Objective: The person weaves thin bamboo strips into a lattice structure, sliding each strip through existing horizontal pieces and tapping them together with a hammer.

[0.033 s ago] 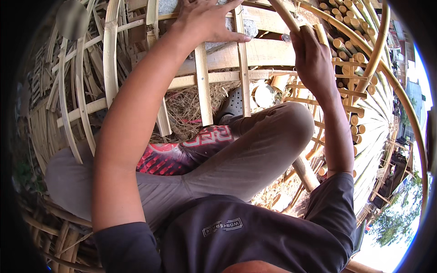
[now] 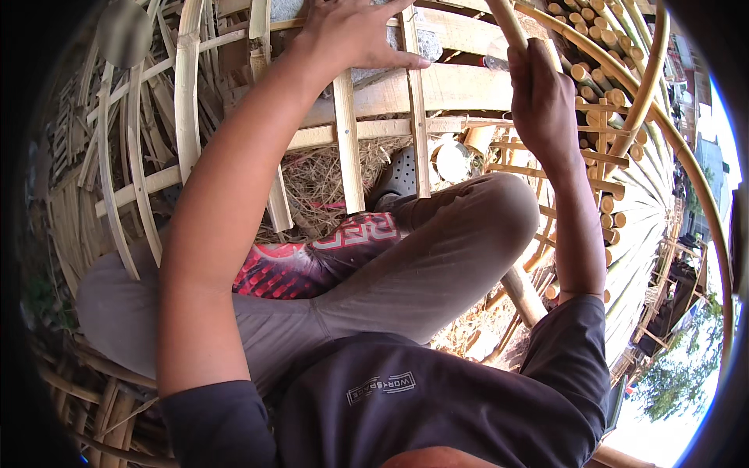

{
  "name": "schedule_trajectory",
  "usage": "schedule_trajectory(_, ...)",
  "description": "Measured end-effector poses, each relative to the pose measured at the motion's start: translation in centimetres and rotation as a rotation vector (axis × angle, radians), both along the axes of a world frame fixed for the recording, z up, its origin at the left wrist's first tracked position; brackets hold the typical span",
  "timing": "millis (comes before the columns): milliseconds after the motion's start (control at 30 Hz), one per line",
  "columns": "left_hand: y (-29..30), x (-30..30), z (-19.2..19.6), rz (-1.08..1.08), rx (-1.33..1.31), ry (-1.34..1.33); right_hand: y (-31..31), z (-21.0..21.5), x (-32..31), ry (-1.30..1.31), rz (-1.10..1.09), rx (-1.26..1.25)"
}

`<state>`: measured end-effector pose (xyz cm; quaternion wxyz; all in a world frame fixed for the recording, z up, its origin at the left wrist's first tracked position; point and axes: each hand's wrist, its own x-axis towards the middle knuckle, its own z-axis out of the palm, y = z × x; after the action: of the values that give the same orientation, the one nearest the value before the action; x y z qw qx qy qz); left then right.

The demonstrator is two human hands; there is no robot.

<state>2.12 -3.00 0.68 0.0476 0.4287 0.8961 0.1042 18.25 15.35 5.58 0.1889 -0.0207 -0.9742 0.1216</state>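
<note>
Sitting cross-legged inside a curved bamboo frame, w/ both arms raised. Left hand pressed flat on upright bamboo slats near top centre, fingers spread apart, thumb pointing right across a slat. Right hand wrapped shut around a round bamboo pole slanting up at top right. Straw and stacked bamboo canes beyond knee.

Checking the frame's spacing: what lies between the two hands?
In the head view, one upright bamboo slat stands between the left hand and the right hand.
</note>
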Motion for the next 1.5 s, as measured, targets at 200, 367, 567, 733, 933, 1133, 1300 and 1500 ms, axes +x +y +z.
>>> schedule_trajectory(200, 0.7, 0.1, -1.5, 0.035, 0.099, 0.171, 0.3, -1.9, -0.1, -0.095, 0.046, 0.047)
schedule_trajectory(367, -0.1, -0.2, 0.2, -0.001, -0.009, -0.006, -0.6, -0.6, 0.0, 0.199, 0.004, -0.037)
schedule_trajectory(567, 0.6, -0.2, -0.1, 0.024, -0.029, 0.022, -0.6, -0.8, 0.5, -0.090, 0.020, 0.020)
schedule_trajectory(733, 0.7, 0.3, 0.0, 0.020, -0.063, 0.014, -0.9, -1.5, 0.1, 0.031, 0.037, 0.058)
schedule_trajectory(933, 0.7, -0.9, 0.0, 0.026, -0.087, 0.013, -1.8, 1.0, -0.2, 0.044, 0.076, 0.066)
schedule_trajectory(1133, 0.7, 0.5, -0.8, 0.031, 0.016, 0.095, -0.4, -1.5, 0.1, -0.099, 0.051, 0.055)
schedule_trajectory(1300, -0.1, -0.3, 0.0, -0.010, 0.024, -0.019, -1.1, -1.9, 0.0, 0.140, -0.048, -0.115)
schedule_trajectory(1500, 0.8, -0.4, 1.1, 0.037, -0.171, -0.030, -0.7, -0.6, 0.6, -0.039, -0.025, -0.035)
